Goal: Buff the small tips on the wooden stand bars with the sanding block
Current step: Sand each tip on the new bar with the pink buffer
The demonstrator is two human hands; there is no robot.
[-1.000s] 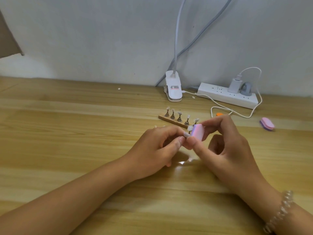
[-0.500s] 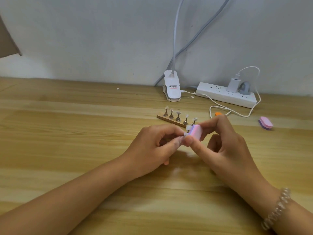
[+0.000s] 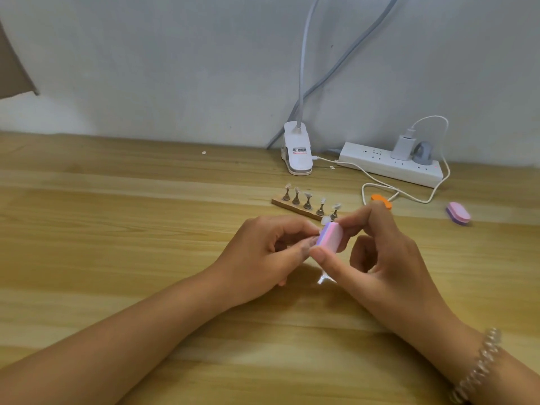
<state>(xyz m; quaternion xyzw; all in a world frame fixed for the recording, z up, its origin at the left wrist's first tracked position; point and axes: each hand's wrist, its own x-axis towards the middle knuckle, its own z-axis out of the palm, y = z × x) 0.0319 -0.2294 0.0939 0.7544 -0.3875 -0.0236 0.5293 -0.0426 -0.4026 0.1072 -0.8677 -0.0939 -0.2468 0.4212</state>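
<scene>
- Right hand (image 3: 380, 258): thumb and forefinger grip a pink-and-purple sanding block (image 3: 330, 238), other fingers curled beneath. Held above the middle of the tabletop (image 3: 117, 229).
- Left hand (image 3: 268, 252): fingers curled, thumb and forefinger pinched against the block's left face. They hold a single tip (image 3: 325, 220), pale, showing just above the block. Its base is hidden by the fingers.
- Wooden stand bar (image 3: 295, 207): lies just beyond the hands toward the far edge, angled. Five upright pegs, each with a small tip.
- Second sanding block (image 3: 458, 212): same colours, near the right edge, well apart from the hands.
- Orange item (image 3: 381, 200): partly behind the right forefinger, kind unclear.
- Far edge, by the wall: white clip lamp base (image 3: 298, 154) and power strip (image 3: 380, 166) with a white charger (image 3: 403, 143) plugged in.
- Beaded bracelet (image 3: 479, 366) on the right wrist.
</scene>
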